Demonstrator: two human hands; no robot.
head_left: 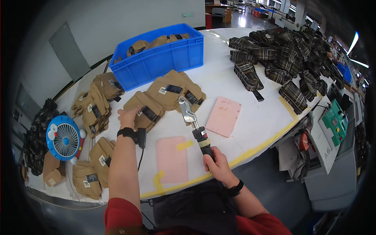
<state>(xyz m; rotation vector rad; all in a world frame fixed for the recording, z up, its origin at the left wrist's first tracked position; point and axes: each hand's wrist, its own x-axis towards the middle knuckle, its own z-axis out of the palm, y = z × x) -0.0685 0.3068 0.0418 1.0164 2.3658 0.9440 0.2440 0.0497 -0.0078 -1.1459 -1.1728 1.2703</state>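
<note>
Cloth in tan, stacked and dark-labelled (139,99), lies mid-table, and on my feed the left hand (128,117) sits at its near-left edge. I can't make out whether those fingers pinch the top piece or just rest there; the thumb side and part of the fingertips are lost against the fabric. A black device on the wristband (141,138) covers a little more, its cable running down out of sight.

My view of the right hand (220,166) is clearer: it is wrapped firmly around the dark handle of a handheld tool (201,135), though the palm hides part of the grip. The metal head points up and away, overlapping another tan stack (173,88); I can't tell if it touches or hovers.

Inside the blue bin (172,62), only the tops of more tan pieces show above its wall. I can't separate the pieces in the plaid heap (280,55) at far right. Dark fabric (39,137) behind the fan (64,137) is partly covered and fades into the black rim.
</note>
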